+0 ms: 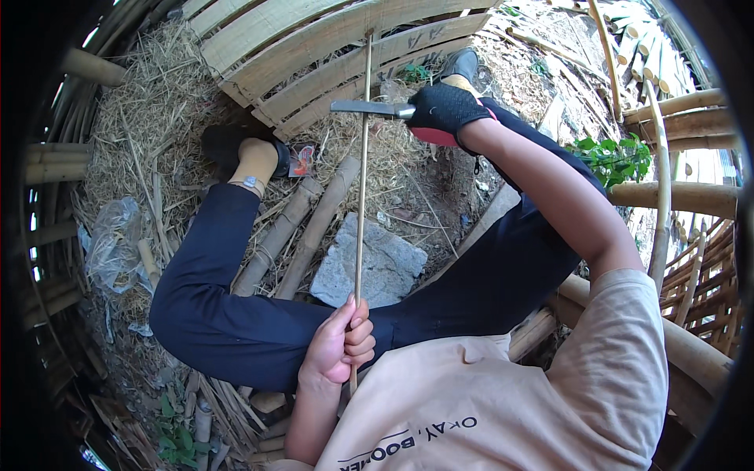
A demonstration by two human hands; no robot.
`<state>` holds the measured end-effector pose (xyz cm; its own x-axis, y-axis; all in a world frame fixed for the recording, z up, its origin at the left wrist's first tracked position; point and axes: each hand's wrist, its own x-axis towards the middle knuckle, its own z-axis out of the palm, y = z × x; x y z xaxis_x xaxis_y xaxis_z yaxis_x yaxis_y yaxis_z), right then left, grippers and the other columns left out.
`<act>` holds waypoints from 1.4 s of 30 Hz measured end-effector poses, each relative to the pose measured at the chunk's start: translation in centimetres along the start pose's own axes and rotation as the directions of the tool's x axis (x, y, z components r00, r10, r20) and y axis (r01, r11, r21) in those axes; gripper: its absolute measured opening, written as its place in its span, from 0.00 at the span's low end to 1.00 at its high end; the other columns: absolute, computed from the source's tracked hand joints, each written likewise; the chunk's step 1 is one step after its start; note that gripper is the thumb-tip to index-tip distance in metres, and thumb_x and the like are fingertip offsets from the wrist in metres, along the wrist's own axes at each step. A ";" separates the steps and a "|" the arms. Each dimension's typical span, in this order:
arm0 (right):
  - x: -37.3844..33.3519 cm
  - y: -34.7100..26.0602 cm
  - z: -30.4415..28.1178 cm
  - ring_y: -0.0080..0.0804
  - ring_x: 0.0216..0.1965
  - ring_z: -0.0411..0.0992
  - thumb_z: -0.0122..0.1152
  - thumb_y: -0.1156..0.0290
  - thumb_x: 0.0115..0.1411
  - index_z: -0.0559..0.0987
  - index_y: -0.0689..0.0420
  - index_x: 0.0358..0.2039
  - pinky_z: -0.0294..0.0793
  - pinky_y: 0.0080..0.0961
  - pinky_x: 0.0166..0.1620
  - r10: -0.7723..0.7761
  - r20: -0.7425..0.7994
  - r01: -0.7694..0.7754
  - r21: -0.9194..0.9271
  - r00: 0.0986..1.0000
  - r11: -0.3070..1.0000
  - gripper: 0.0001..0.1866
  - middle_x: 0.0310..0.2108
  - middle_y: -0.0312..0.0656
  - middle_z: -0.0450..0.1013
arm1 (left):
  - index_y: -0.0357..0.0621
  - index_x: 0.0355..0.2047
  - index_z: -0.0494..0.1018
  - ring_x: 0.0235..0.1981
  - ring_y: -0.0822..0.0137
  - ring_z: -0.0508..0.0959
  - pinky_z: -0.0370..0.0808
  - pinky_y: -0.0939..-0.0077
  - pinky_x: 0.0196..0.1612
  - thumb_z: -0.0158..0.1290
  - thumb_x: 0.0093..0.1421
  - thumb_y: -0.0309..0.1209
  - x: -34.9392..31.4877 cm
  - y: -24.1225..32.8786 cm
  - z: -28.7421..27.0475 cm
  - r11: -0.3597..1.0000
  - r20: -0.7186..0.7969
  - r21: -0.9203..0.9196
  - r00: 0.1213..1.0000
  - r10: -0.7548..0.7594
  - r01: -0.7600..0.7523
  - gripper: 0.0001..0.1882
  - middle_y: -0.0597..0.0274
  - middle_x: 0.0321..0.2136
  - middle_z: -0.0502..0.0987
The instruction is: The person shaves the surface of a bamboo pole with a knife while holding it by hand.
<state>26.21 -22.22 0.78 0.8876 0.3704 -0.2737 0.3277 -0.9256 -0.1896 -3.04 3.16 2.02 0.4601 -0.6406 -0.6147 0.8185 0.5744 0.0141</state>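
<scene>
My left hand (339, 345), bare, is closed round the lower part of a thin bamboo stick (361, 235) in front of my body. The stick runs away from me, and its far end overlaps the slatted wooden panel (314, 47); whether it touches cannot be told. My right hand (446, 114) wears a black and pinkish-red glove and grips a knife (365, 107). Its short, broad blade lies across the upper part of the stick. Glove and fingers hide the knife's handle.
Between my bent legs lies a grey stone block (369, 263), with bamboo poles (314, 224) beside it. Straw (157, 102) and a clear plastic bag (116, 243) cover ground at left. Bamboo rails (679, 200) and a green plant (616, 159) stand at right.
</scene>
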 end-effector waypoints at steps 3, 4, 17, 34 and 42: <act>2.4 3.1 0.1 0.51 0.35 0.79 0.58 0.56 0.54 0.84 0.53 0.33 0.77 0.41 0.41 0.112 -0.142 -0.119 -0.044 0.983 0.992 0.16 0.30 0.52 0.79 | 0.52 0.26 0.57 0.10 0.81 0.46 0.48 0.85 0.12 0.32 0.74 0.47 -0.5 -0.6 -0.7 0.997 0.068 -0.070 0.998 -0.008 0.013 0.20 0.77 0.11 0.47; 2.3 3.6 0.6 0.51 0.35 0.79 0.59 0.54 0.54 0.84 0.54 0.32 0.77 0.41 0.41 0.054 -0.172 -0.059 -0.028 0.984 0.998 0.17 0.31 0.52 0.79 | 0.52 0.26 0.57 0.10 0.81 0.46 0.48 0.85 0.12 0.32 0.74 0.47 -0.6 -0.7 -0.8 0.996 0.070 -0.088 0.998 -0.005 0.011 0.20 0.77 0.11 0.47; -1.1 0.8 0.0 0.50 0.35 0.79 0.62 0.51 0.55 0.81 0.53 0.39 0.77 0.42 0.41 -0.109 -0.232 0.103 -0.037 0.967 0.994 0.19 0.30 0.50 0.79 | 0.49 0.27 0.60 0.11 0.83 0.46 0.46 0.86 0.11 0.35 0.74 0.45 -2.2 -0.3 0.2 0.993 -0.063 0.070 0.993 0.104 -0.099 0.19 0.77 0.12 0.48; -12.2 -7.8 1.1 0.51 0.29 0.78 0.61 0.58 0.53 0.83 0.50 0.34 0.76 0.44 0.36 -0.250 0.232 0.215 0.165 0.940 0.963 0.12 0.25 0.51 0.77 | 0.49 0.29 0.62 0.10 0.84 0.46 0.44 0.85 0.10 0.36 0.74 0.43 2.0 1.7 1.2 0.967 -0.080 0.135 0.971 0.226 -0.214 0.18 0.78 0.13 0.48; -8.4 -4.8 1.4 0.49 0.33 0.79 0.58 0.63 0.51 0.83 0.50 0.33 0.77 0.42 0.40 -0.076 0.183 0.077 0.001 0.980 0.997 0.11 0.28 0.49 0.79 | 0.49 0.28 0.61 0.10 0.84 0.46 0.45 0.85 0.11 0.36 0.74 0.45 2.1 1.1 1.5 0.957 -0.112 0.200 0.965 0.237 -0.212 0.19 0.79 0.12 0.48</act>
<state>16.72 -20.83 2.69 0.7859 0.4477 -0.4265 0.3946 -0.8942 -0.2114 -0.64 1.67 1.92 0.5998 -0.4250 -0.6780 0.7543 0.5830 0.3018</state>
